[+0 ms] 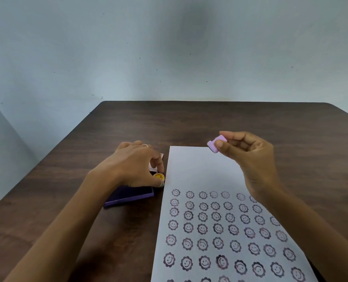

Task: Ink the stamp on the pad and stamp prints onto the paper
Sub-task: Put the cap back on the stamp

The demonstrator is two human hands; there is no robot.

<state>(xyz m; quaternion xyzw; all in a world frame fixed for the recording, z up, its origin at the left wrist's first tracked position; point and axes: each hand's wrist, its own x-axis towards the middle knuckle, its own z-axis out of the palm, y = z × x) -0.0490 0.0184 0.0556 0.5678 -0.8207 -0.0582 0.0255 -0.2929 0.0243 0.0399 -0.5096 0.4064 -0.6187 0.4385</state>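
Note:
A white paper (pixel 199 171) lies on the dark wooden table, its lower half covered with several rows of purple smiling-flower prints. My right hand (pixel 250 157) is raised above the paper's top right corner, pinching a small lilac stamp (pixel 215 144) between thumb and fingers. My left hand (pixel 134 165) rests left of the paper, its fingertips touching a small yellow round stamp (pixel 158 177). Under that hand sits the purple ink pad (pixel 128 195), open and partly covered by the wrist.
A small white-pink lid or box (pixel 155 165) peeks out behind my left fingers. The table (pixel 189 123) ends at a pale blue wall at the back, and its left edge runs diagonally.

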